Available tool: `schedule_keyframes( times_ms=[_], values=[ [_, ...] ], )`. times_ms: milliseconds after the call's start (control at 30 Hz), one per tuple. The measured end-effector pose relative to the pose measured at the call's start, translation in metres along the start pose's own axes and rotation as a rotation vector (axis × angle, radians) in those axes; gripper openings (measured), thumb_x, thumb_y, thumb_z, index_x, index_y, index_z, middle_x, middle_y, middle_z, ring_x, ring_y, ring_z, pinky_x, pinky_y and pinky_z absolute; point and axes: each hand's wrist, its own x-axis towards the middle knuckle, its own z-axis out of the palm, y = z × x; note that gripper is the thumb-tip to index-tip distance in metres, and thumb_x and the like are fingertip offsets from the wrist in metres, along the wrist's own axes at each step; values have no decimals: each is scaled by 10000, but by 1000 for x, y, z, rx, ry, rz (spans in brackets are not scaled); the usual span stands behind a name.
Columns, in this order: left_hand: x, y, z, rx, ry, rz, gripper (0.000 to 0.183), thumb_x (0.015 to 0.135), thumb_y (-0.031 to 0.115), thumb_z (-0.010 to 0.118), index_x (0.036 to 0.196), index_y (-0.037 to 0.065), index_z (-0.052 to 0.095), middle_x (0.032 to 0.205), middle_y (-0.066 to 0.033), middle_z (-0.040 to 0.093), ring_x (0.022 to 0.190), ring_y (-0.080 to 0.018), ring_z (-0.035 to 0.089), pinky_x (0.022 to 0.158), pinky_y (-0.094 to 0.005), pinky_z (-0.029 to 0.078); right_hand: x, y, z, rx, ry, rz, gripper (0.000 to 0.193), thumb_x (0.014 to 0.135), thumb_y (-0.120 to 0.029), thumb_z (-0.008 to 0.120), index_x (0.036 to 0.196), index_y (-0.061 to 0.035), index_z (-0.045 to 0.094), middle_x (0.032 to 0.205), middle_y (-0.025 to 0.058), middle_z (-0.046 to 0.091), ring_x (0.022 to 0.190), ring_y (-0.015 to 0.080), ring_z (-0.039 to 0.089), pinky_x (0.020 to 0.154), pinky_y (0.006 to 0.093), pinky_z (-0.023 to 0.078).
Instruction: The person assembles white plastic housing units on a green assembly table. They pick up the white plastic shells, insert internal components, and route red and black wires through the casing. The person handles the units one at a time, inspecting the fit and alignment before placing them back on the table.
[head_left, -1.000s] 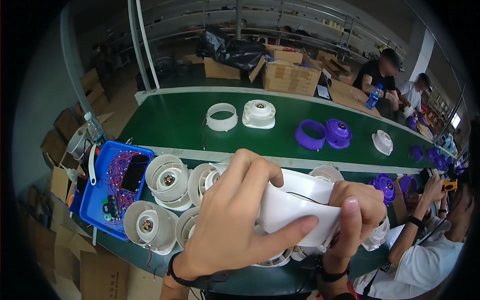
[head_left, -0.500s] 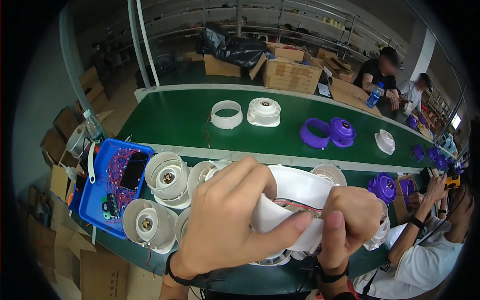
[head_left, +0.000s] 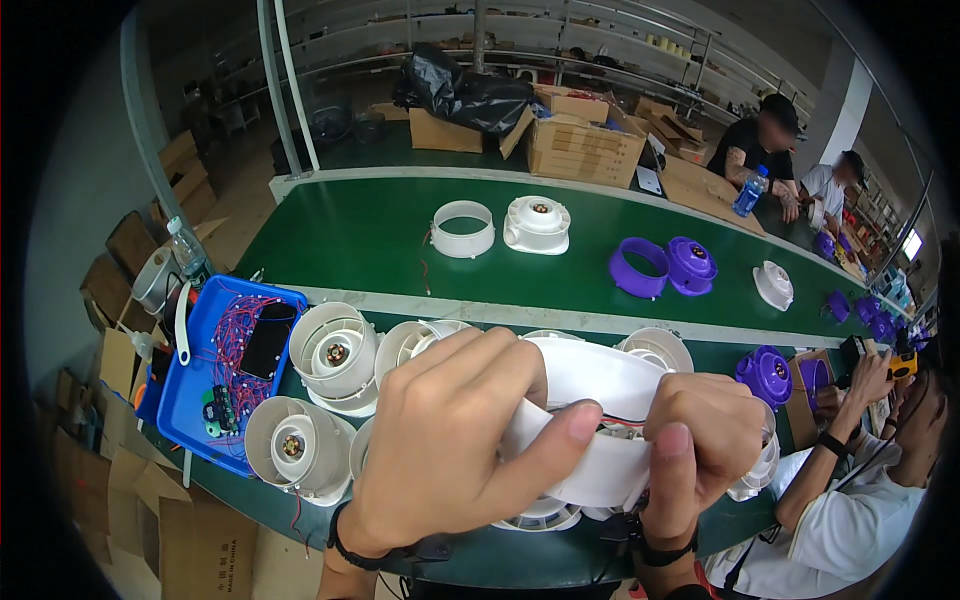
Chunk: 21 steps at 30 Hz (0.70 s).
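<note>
The left hand [head_left: 455,430] is sliding its thumb [head_left: 548,453] up the white ring [head_left: 603,474], seemingly adjusting the hold; its fingers [head_left: 515,362] and the right hand [head_left: 700,430] are gripping the ring between them, red-and-black wire [head_left: 626,421] showing beside the right fingers.

- I find the white ring [head_left: 600,474] partly covered by both hands [head_left: 450,440].
- I cannot trace the red wire [head_left: 626,422] to either end.
- I note forearms [head_left: 348,575] cut off below.
</note>
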Motion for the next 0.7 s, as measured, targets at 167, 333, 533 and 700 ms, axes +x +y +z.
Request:
schedule_keyframes(
  times_ms=[167, 333, 533, 700],
  values=[
    [-1, 1, -1, 19, -2, -5, 433, 921, 400, 595, 725, 15, 563, 679, -114, 552, 612, -297, 554, 557, -359, 392, -1, 0, 0, 5, -6, 5, 272, 743, -145, 625, 573, -9, 461, 493, 59, 376, 371, 235, 362, 401, 318, 302],
    [-3, -1, -1, 28, 1, -3, 442, 921, 406, 595, 720, 14, 564, 684, -120, 561, 626, -306, 573, 565, -362, 409, -2, 0, 0, -11, -27, 7, 282, 752, -152, 624, 571, -12, 459, 494, 60, 378, 372, 236, 365, 400, 318, 302],
    [-4, -1, -3, 33, 2, -10, 444, 919, 407, 597, 718, 12, 565, 681, -122, 563, 623, -309, 575, 563, -362, 409, -3, 0, 1, -5, -43, 4, 263, 754, -151, 622, 582, -6, 486, 496, 62, 400, 370, 235, 380, 398, 317, 309],
    [-5, -2, -4, 34, -3, -13, 434, 916, 397, 598, 721, 11, 566, 677, -125, 560, 614, -310, 566, 557, -363, 402, -3, -2, 3, -5, -46, 14, 205, 744, -140, 625, 633, 18, 556, 512, 77, 452, 378, 242, 421, 407, 316, 344]
  ],
)
